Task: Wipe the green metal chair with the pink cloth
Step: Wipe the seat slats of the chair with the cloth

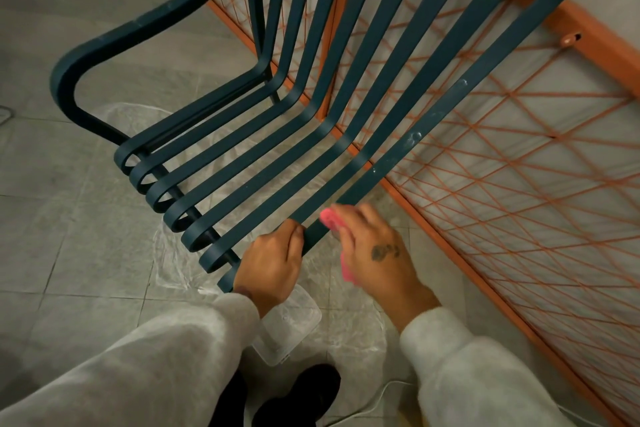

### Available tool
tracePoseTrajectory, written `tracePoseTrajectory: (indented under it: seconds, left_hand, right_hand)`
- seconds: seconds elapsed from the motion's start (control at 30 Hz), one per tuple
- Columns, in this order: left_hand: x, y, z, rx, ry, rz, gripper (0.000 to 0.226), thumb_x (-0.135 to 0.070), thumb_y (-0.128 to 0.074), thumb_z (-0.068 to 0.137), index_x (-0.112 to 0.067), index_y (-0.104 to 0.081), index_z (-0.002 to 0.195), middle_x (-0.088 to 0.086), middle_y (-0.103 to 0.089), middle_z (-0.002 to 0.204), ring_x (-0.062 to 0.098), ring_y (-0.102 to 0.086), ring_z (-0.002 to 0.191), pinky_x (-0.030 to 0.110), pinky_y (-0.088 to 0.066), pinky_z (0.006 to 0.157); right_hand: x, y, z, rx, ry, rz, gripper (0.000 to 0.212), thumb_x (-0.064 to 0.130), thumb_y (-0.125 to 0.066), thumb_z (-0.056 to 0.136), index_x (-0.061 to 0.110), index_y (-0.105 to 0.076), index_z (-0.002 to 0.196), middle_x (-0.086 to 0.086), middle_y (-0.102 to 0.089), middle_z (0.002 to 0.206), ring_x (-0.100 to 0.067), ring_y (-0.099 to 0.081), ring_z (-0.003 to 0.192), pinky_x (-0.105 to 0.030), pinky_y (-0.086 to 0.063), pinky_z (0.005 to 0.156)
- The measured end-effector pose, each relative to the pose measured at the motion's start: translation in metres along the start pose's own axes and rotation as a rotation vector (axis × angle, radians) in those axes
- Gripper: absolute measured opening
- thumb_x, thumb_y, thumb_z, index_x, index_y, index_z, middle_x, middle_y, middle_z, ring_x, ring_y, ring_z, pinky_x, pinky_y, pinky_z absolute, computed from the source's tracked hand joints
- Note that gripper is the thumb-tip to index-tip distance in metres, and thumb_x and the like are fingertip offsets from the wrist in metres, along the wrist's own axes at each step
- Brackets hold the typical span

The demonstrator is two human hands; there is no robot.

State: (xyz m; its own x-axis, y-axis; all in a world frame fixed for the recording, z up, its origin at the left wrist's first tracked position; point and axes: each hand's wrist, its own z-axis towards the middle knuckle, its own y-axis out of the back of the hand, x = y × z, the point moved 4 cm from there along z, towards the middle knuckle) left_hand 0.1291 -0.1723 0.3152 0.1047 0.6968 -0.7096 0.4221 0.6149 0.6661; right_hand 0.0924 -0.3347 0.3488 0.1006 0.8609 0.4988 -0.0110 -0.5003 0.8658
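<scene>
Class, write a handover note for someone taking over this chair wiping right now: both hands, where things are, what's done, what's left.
Left hand grips a seat slat's front end on the green metal chair.
Right hand holds the pink cloth against the rightmost slat, near its front.
Done: cannot tell.
Left: white specks higher on that slat; other slats too.

1. A single view — a wide-angle camera worn on the person's head.
2. It faces forward and steeply down onto the chair [415,139] and the tiled floor [69,236].
3. It sits near — sleeves [156,367] and shoes [301,388] fill the lower edge.
</scene>
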Motion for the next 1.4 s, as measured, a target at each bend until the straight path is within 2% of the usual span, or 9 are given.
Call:
tracePoseTrajectory:
  seconds: [0.2,0.33,0.43,0.53,0.7,0.87,1.1,1.3,1.4]
  left_hand:
    - [0.003,-0.002,0.0,0.043,0.038,-0.012,0.019,-0.038,-0.033,0.101,-0.029,-0.049,0.095,-0.005,-0.064,0.077,0.007,-0.063,0.068,0.022,-0.051,0.067]
    - [-0.001,-0.001,0.001,0.05,0.025,0.013,0.02,-0.037,-0.032,0.1,-0.029,-0.046,0.09,-0.011,-0.057,0.065,0.006,-0.057,0.056,0.013,-0.036,0.052]
    - [-0.009,-0.001,0.006,0.077,0.005,0.021,0.026,-0.04,-0.03,0.1,-0.026,-0.048,0.088,-0.006,-0.061,0.067,0.01,-0.057,0.056,0.027,-0.04,0.053]
    - [-0.021,-0.002,0.02,0.125,0.011,-0.013,0.031,-0.044,-0.03,0.101,-0.026,-0.051,0.087,-0.004,-0.062,0.071,0.014,-0.059,0.06,0.036,-0.048,0.06]
    - [-0.047,-0.016,0.051,0.19,-0.025,0.007,0.033,-0.045,-0.029,0.101,-0.022,-0.053,0.1,0.001,-0.064,0.081,0.018,-0.061,0.071,0.044,-0.053,0.074]
    - [-0.062,-0.031,0.069,0.195,-0.009,0.016,0.039,-0.048,-0.023,0.101,-0.021,-0.051,0.099,0.006,-0.066,0.083,0.025,-0.063,0.077,0.048,-0.052,0.078]
    - [-0.064,-0.032,0.066,0.158,-0.015,0.089,0.043,-0.052,-0.018,0.1,-0.023,-0.049,0.092,0.006,-0.066,0.083,0.026,-0.062,0.073,0.047,-0.053,0.074]
    - [-0.065,-0.031,0.066,0.175,-0.019,0.095,0.037,-0.04,-0.023,0.103,-0.016,-0.051,0.096,0.011,-0.067,0.084,0.035,-0.063,0.076,0.05,-0.052,0.073]
    - [-0.068,-0.029,0.065,0.186,-0.018,0.083,0.04,-0.044,-0.023,0.102,-0.018,-0.052,0.098,0.008,-0.067,0.084,0.03,-0.063,0.076,0.048,-0.052,0.075]
  right_hand:
    - [-0.01,0.012,0.015,-0.158,-0.187,-0.016,0.033,0.02,-0.059,0.092,0.021,-0.058,0.125,-0.002,-0.056,0.108,-0.014,-0.057,0.09,-0.018,-0.049,0.074]
    - [0.011,-0.012,-0.017,-0.114,-0.172,0.145,0.037,0.028,-0.057,0.094,0.019,-0.056,0.13,-0.005,-0.058,0.111,-0.012,-0.06,0.091,-0.015,-0.052,0.076]
    - [0.013,-0.014,-0.022,-0.069,-0.266,0.338,0.037,0.046,-0.053,0.093,0.029,-0.06,0.125,0.007,-0.061,0.111,0.0,-0.056,0.094,-0.002,-0.04,0.078]
    - [0.001,-0.006,-0.02,0.006,-0.403,0.58,0.028,0.051,-0.058,0.088,0.043,-0.062,0.114,0.019,-0.063,0.108,0.0,-0.058,0.098,-0.009,-0.046,0.078]
    - [-0.038,0.025,-0.015,-0.213,-0.611,0.672,0.02,0.041,-0.065,0.086,0.052,-0.059,0.101,0.027,-0.06,0.092,0.005,-0.058,0.082,-0.005,-0.044,0.058]
    - [-0.05,0.057,0.015,-0.291,-0.382,0.588,0.034,0.027,-0.067,0.087,0.041,-0.062,0.118,0.023,-0.061,0.112,0.005,-0.057,0.103,-0.011,-0.047,0.084]
    - [-0.041,0.056,0.042,-0.311,-0.215,0.064,0.043,0.01,-0.063,0.089,0.017,-0.059,0.131,-0.003,-0.052,0.135,-0.021,-0.047,0.123,-0.032,-0.04,0.105]
    - [-0.041,0.037,0.018,-0.232,-0.111,0.174,0.04,0.005,-0.06,0.089,0.019,-0.063,0.126,0.001,-0.054,0.122,-0.012,-0.051,0.113,-0.024,-0.043,0.101]
    - [-0.055,0.051,0.031,-0.325,-0.169,0.176,0.038,0.003,-0.061,0.088,0.019,-0.066,0.122,0.002,-0.055,0.116,-0.009,-0.051,0.106,-0.025,-0.047,0.096]
